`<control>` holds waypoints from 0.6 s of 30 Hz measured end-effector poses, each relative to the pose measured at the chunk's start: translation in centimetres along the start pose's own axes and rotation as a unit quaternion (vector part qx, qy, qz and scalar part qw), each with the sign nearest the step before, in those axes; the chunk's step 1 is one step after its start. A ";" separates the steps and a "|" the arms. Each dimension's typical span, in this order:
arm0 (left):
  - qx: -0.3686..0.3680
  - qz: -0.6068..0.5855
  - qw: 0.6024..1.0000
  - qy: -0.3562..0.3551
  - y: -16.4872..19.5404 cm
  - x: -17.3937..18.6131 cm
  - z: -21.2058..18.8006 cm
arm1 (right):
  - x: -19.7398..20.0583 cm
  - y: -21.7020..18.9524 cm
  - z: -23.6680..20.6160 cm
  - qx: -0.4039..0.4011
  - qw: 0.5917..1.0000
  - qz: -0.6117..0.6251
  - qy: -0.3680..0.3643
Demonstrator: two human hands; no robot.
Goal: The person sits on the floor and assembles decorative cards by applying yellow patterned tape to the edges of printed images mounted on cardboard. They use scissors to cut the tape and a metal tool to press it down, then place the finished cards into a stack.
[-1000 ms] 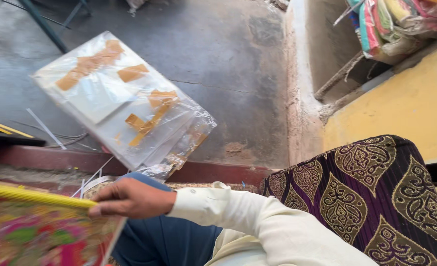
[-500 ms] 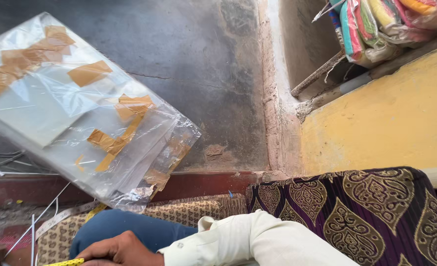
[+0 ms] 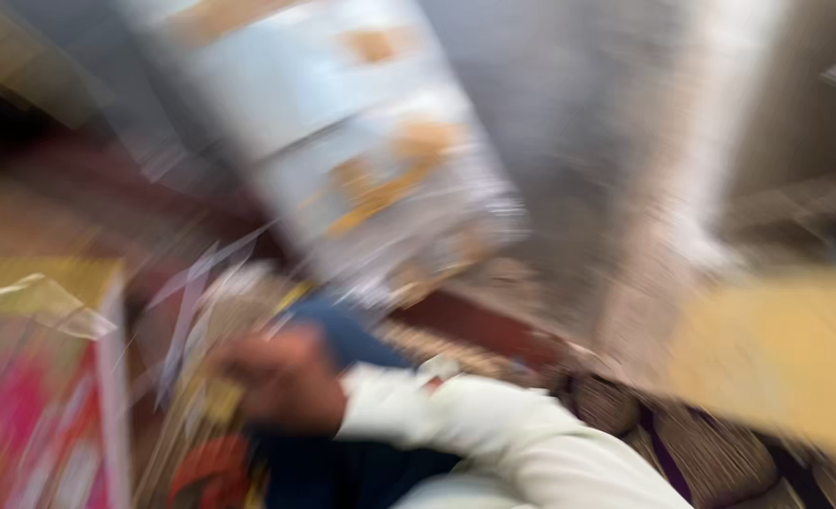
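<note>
The whole head view is smeared by motion. My right hand (image 3: 281,377) reaches leftward from a white sleeve (image 3: 493,434) at the lower middle, over my blue trouser leg (image 3: 343,339). It sits just right of a colourful pink and yellow flat pack (image 3: 41,405) with a clear wrapper. The blur hides whether its fingers hold anything. A clear plastic bundle with brown tape strips (image 3: 361,151) lies on the grey floor beyond the hand. My left hand is out of sight.
A patterned purple and gold cushion (image 3: 720,452) lies at the lower right. A yellow wall (image 3: 776,339) stands to its right. A pale raised concrete edge (image 3: 682,188) runs up the right side of the grey floor (image 3: 578,94).
The view has swung and blurred. My right hand has risen in the picture, and the colourful pack is back in view at the left.
</note>
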State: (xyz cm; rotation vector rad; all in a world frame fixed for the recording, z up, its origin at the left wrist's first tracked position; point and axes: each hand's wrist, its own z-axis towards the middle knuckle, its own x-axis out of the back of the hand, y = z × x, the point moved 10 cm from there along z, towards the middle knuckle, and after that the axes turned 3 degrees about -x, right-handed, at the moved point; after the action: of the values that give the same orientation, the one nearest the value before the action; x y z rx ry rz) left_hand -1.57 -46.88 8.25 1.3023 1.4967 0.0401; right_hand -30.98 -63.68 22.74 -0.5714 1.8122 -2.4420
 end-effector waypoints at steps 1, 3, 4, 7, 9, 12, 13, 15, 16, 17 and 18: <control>-0.006 -0.020 1.000 0.011 1.4 1.7 -1.1 | 0.0 -0.1 0.2 0.010 1.000 -0.015 -0.007; -0.024 -0.069 0.997 0.027 3.0 4.2 -2.0 | -0.8 -0.3 0.6 0.016 1.000 -0.019 0.001; -0.023 -0.095 0.995 0.021 2.9 4.7 -1.6 | -1.4 -0.6 0.8 0.014 1.000 -0.015 0.001; -0.118 -0.077 0.989 0.038 3.6 6.4 -0.4 | -3.7 -2.8 1.4 0.029 0.999 -0.026 -0.030; -0.165 -0.078 0.983 0.013 3.7 5.7 -0.2 | -4.7 -4.1 1.0 0.040 0.995 -0.074 -0.056; -0.196 -0.060 0.979 -0.003 4.9 3.6 -1.9 | -8.2 -2.3 0.4 -0.055 0.982 0.098 -0.153; -0.204 -0.045 0.978 -0.004 6.0 2.8 -2.8 | -9.8 -1.8 -0.4 -0.067 0.976 0.118 -0.168; -0.211 -0.053 0.975 -0.038 7.7 0.7 -4.4 | -12.6 -0.4 -1.1 -0.090 0.965 0.155 -0.191; -0.212 -0.056 0.974 -0.058 8.3 -0.3 -5.1 | -13.6 0.0 -1.8 -0.092 0.959 0.179 -0.198; -0.224 -0.055 0.970 -0.074 8.9 -1.1 -5.7 | -14.6 0.2 -2.3 -0.096 0.952 0.203 -0.206; -0.236 -0.052 0.967 -0.087 9.2 -1.5 -6.2 | -15.3 0.3 -2.9 -0.102 0.944 0.228 -0.215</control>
State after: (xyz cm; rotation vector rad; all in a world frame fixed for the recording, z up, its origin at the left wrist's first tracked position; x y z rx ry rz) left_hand -0.01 -40.75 17.52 0.8217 1.3016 0.1972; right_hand -17.68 -57.21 17.71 -0.5634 1.7711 -1.6904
